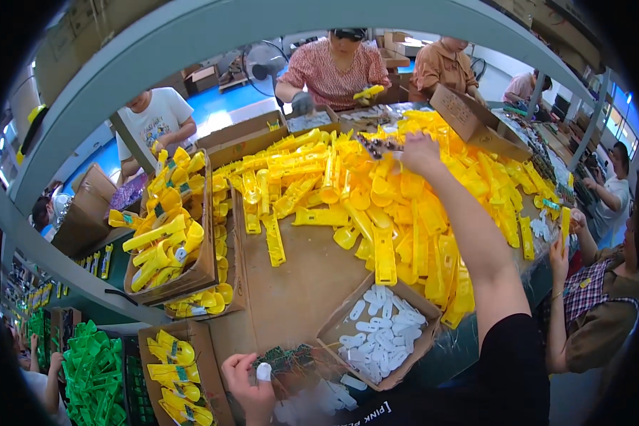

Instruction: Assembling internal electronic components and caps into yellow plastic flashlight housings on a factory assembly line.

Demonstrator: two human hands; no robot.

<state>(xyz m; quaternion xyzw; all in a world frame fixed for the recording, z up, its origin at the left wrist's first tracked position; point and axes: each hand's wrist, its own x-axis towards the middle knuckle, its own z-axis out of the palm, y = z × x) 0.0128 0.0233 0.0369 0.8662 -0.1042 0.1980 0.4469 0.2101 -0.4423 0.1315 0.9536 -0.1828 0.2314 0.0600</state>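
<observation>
**Over the yellow heap, a hand on small dark parts**

Far across the surface (298,284), the right hand (419,150) pinches a cluster of small dark parts (378,146) above the pile of yellow plastic housings (405,213). Close to the body, the left hand (247,383), one fingertip taped white, curls onto a bundle of green circuit boards (287,358). Just beside it sits a cardboard box of white plastic pieces (380,330).

Bare brown tabletop strip (302,273) between yellow parts heap (412,206) and left cardboard boxes (192,273).
</observation>
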